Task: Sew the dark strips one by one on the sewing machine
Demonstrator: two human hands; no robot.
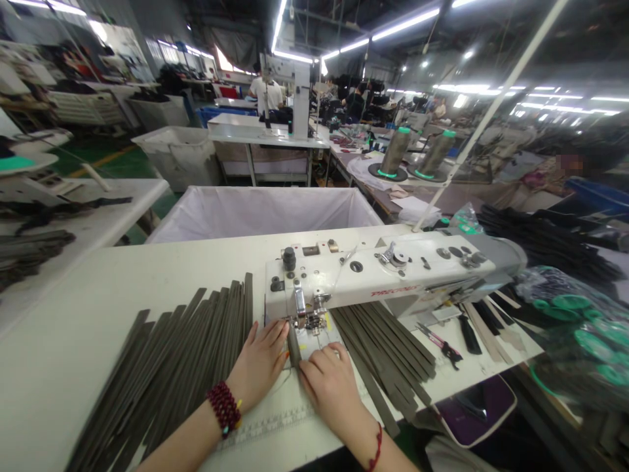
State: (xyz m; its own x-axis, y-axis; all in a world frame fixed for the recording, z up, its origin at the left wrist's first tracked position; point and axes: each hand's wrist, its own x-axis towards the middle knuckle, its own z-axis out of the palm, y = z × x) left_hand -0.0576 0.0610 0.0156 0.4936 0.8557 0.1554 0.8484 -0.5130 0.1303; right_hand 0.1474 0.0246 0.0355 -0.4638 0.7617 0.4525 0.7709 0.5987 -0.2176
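Note:
A narrow grey-brown fabric strip (293, 347) lies under the presser foot area of a white sewing machine (339, 278). To its left, my left hand (263, 360) rests flat with fingers stretched toward the needle area, the fingertips at the strip's edge. My right hand (330, 380) is closed, its fingers curled and the thumb side pinching the strip's near end. Many similar strips (196, 354) lie fanned out left of my left hand. Right of my right hand, another fan of strips (386, 347) passes beneath the machine arm.
A ruler scale (275, 426) runs along the table's front. Red-handled snips (439, 342) and a black-handled tool (469, 334) lie at right. Behind the table stands a large white-lined bin (260, 210). Two thread cones (396, 154) stand back right, near a slanted pole (491, 111).

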